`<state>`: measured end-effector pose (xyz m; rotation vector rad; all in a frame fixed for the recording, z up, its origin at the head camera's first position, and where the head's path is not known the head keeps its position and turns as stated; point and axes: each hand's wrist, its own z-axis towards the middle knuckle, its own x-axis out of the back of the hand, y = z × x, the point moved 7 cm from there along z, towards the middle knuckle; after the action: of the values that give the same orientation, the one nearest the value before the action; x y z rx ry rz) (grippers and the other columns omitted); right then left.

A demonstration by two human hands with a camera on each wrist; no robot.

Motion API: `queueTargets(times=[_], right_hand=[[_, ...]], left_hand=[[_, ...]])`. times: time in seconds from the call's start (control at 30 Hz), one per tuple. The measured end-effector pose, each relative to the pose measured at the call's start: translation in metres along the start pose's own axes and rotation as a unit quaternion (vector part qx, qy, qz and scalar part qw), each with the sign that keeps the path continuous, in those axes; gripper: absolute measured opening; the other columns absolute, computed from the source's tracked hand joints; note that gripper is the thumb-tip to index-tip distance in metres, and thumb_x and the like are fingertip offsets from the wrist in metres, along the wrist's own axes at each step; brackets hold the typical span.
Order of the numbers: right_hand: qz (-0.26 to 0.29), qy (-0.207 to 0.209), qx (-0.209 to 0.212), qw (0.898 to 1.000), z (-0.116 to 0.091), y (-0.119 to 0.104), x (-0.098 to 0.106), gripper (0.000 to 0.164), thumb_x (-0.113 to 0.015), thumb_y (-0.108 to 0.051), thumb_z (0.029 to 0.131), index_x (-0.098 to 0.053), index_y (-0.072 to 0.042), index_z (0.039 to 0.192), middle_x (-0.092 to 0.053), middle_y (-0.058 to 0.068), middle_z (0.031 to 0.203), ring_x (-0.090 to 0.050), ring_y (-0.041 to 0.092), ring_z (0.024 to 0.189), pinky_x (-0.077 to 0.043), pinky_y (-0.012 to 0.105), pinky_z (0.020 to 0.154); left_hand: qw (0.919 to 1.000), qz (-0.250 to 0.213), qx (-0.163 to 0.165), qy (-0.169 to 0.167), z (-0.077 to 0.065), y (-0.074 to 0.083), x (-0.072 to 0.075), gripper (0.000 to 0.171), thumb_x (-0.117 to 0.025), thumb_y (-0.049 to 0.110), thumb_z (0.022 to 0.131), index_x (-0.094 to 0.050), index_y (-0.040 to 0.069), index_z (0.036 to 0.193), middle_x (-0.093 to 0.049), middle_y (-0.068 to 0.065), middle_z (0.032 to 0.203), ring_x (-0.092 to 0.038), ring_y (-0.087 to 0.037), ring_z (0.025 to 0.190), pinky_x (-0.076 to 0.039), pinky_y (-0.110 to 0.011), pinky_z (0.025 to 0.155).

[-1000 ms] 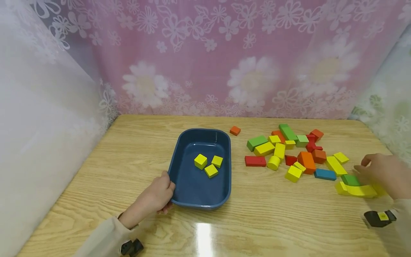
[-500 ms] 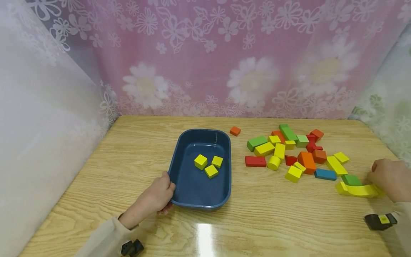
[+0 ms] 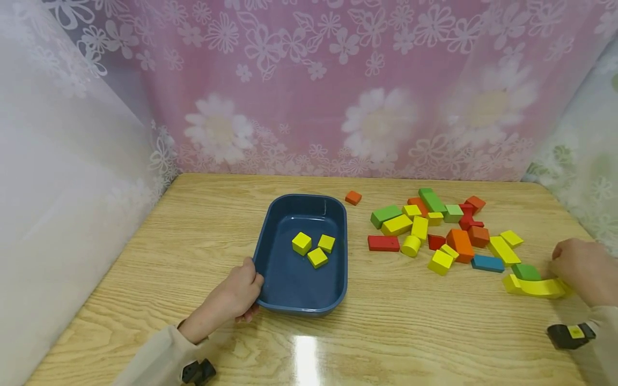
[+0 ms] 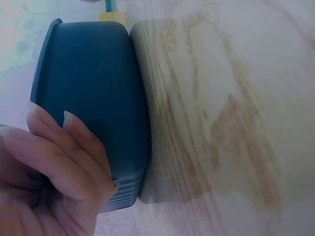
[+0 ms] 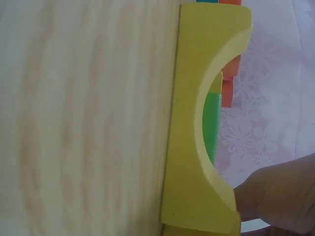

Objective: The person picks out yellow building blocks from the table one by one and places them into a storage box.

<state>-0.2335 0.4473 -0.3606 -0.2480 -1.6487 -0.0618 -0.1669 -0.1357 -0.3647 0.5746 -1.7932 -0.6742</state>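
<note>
My left hand (image 3: 238,292) grips the near-left rim of a dark blue tray (image 3: 304,310); in the left wrist view its fingers (image 4: 64,155) lie against the tray's outer wall. Three yellow blocks (image 3: 301,243) rest inside the tray. At the table's right side my right hand (image 3: 585,271) is at the right end of a yellow arched block (image 3: 536,288), which lies with its hollow facing away from me. Part of another yellow block (image 5: 197,231) shows at that end. The right fingertips are hidden, so what they hold is unclear. A green block (image 3: 527,272) sits behind the arch.
Right of the tray, several blocks lie scattered, among them a red block (image 3: 383,243), a yellow cylinder (image 3: 411,246), an orange block (image 3: 460,245) and a blue block (image 3: 487,263). One small orange block (image 3: 353,198) lies apart behind. A pink curtain (image 3: 309,107) hangs at the table's back edge.
My right hand has drawn in its thumb and fingers and settled a little lower, by the arch's right end. The left hand and tray have stayed in place.
</note>
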Motion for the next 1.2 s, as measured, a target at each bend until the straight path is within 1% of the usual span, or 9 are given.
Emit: queueTargets(times=[0.13, 0.3, 0.43, 0.5, 0.63, 0.8, 0.9, 1.03, 1.2], right_hand=[[0.004, 0.026, 0.031, 0.999, -0.002, -0.012, 0.006, 0.022, -0.06, 0.001, 0.07, -0.056, 0.021, 0.078, -0.056, 0.034, 0.069, -0.05, 0.03, 0.054, -0.046, 0.039, 0.044], [0.002, 0.064, 0.075, 0.995, -0.005, -0.036, 0.015, 0.024, -0.066, -0.002, 0.069, -0.059, 0.02, 0.077, -0.058, 0.034, 0.069, -0.05, 0.032, 0.052, -0.047, 0.044, 0.045], [0.009, 0.064, 0.098, 0.993, -0.006, -0.057, 0.019, 0.027, -0.067, -0.001, 0.072, -0.058, 0.022, 0.083, -0.059, 0.037, 0.076, -0.052, 0.029, 0.051, -0.049, 0.043, 0.044], [0.013, 0.053, 0.107, 0.993, -0.004, -0.068, 0.02, 0.027, -0.065, 0.0, 0.074, -0.057, 0.022, 0.088, -0.059, 0.038, 0.081, -0.053, 0.028, 0.052, -0.049, 0.042, 0.044], [0.01, 0.051, 0.148, 0.988, -0.002, -0.093, 0.024, 0.027, -0.062, 0.0, 0.074, -0.059, 0.02, 0.091, -0.061, 0.038, 0.085, -0.054, 0.03, 0.056, -0.051, 0.048, 0.051], [0.016, 0.051, 0.181, 0.982, 0.001, -0.122, 0.027, 0.026, -0.061, -0.002, 0.076, -0.061, 0.017, 0.093, -0.061, 0.038, 0.09, -0.054, 0.033, 0.062, -0.05, 0.054, 0.059], [0.03, 0.047, 0.192, 0.98, 0.002, -0.137, 0.027, 0.026, -0.06, -0.002, 0.079, -0.062, 0.017, 0.096, -0.061, 0.037, 0.092, -0.051, 0.03, 0.06, -0.049, 0.046, 0.053], [0.036, 0.049, 0.211, 0.976, 0.004, -0.153, 0.024, 0.021, -0.057, 0.001, 0.078, -0.064, 0.013, 0.094, -0.063, 0.031, 0.087, -0.044, 0.024, 0.054, -0.04, 0.033, 0.046], [0.024, 0.053, 0.223, 0.973, 0.004, -0.171, 0.021, 0.02, -0.058, 0.003, 0.076, -0.064, 0.013, 0.092, -0.064, 0.031, 0.088, -0.052, 0.03, 0.061, -0.051, 0.044, 0.053]], left_hand=[[1.0, -0.001, 0.002, -0.004, 0.0, 0.0, 0.0, 0.041, -0.03, 0.011, 0.099, -0.025, -0.02, 0.125, -0.054, -0.008, 0.045, -0.043, -0.012, 0.028, -0.037, -0.024, 0.028], [1.0, -0.003, 0.005, -0.006, 0.001, -0.001, -0.001, 0.042, -0.03, 0.011, 0.099, -0.023, -0.02, 0.127, -0.053, -0.009, 0.045, -0.042, -0.013, 0.028, -0.037, -0.024, 0.028], [1.0, -0.005, 0.005, -0.006, 0.001, -0.001, -0.001, 0.042, -0.03, 0.012, 0.099, -0.023, -0.019, 0.127, -0.053, -0.009, 0.045, -0.042, -0.013, 0.028, -0.037, -0.024, 0.028], [0.9999, -0.008, 0.004, -0.007, 0.001, -0.001, -0.001, 0.044, -0.03, 0.012, 0.099, -0.021, -0.02, 0.129, -0.053, -0.008, 0.045, -0.042, -0.013, 0.029, -0.037, -0.024, 0.028], [0.9999, -0.013, 0.001, -0.009, 0.0, -0.001, -0.001, 0.048, -0.029, 0.012, 0.099, -0.016, -0.021, 0.132, -0.052, -0.008, 0.044, -0.042, -0.013, 0.029, -0.037, -0.024, 0.029], [0.9999, -0.012, -0.001, -0.006, 0.001, 0.0, -0.001, 0.043, -0.03, 0.011, 0.099, -0.022, -0.02, 0.128, -0.051, -0.008, 0.043, -0.042, -0.013, 0.028, -0.037, -0.024, 0.028], [0.9999, -0.012, -0.003, -0.006, 0.001, -0.001, -0.001, 0.043, -0.03, 0.01, 0.099, -0.021, -0.02, 0.128, -0.051, -0.008, 0.043, -0.041, -0.012, 0.028, -0.037, -0.024, 0.028], [0.9998, -0.015, -0.008, -0.012, 0.001, -0.001, -0.001, 0.047, -0.029, 0.011, 0.099, -0.016, -0.021, 0.131, -0.05, -0.007, 0.043, -0.041, -0.013, 0.029, -0.037, -0.024, 0.029], [0.9997, -0.016, -0.006, -0.015, 0.0, -0.001, -0.001, 0.048, -0.029, 0.01, 0.099, -0.014, -0.022, 0.132, -0.051, -0.007, 0.043, -0.041, -0.012, 0.029, -0.037, -0.023, 0.029]])
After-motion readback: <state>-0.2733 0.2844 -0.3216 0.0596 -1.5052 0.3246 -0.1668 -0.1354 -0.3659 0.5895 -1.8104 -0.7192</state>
